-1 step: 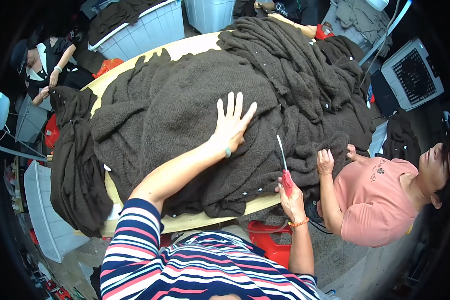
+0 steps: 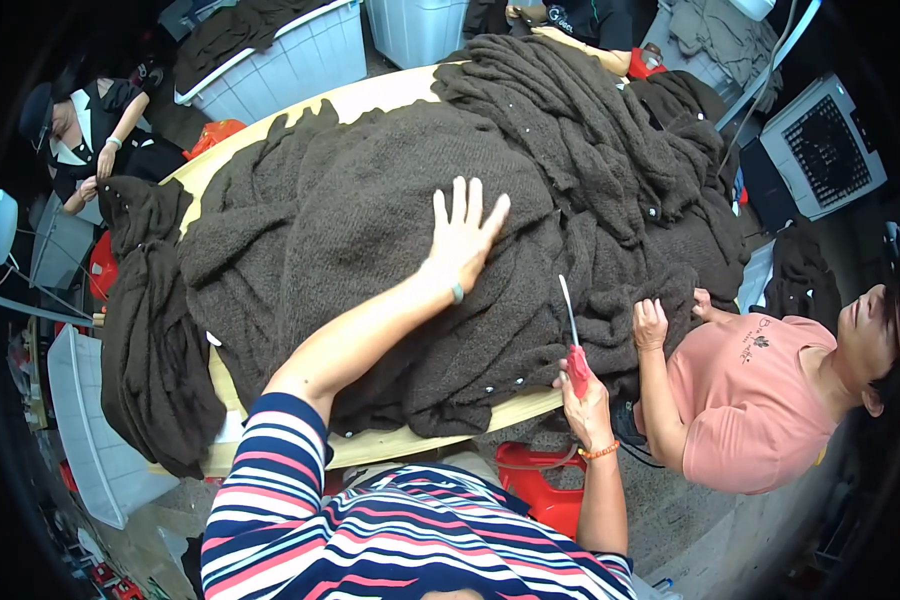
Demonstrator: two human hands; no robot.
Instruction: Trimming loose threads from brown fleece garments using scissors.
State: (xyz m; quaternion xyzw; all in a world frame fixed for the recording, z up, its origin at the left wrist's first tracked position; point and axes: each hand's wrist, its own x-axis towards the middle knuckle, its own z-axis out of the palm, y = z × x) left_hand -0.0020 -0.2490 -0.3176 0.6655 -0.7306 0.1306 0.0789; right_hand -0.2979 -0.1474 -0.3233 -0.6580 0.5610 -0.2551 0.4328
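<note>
A dark brown knitted garment (image 2: 380, 190) is spread over the pile in front of me. My left hand (image 2: 466, 240) lies flat on it, fingers spread. Close to the near edge of the heap, my right hand (image 2: 588, 412) is wrapped round the red handle of a pair of scissors (image 2: 578, 368). Their slim metal blades point away from me over the fabric and look closed. Small pale buttons (image 2: 519, 381) dot the garment edge near that hand.
The pale wooden table (image 2: 410, 445) shows around the heap. At my right, a person in a pink shirt (image 2: 750, 400) handles fabric. Other people work at the far left and far side. Plastic bins (image 2: 280, 70) and a red stool (image 2: 540, 480) stand around.
My left hand has shifted very slightly up and left on the fabric. The scissors and right hand have moved a little to the right and nearer me.
</note>
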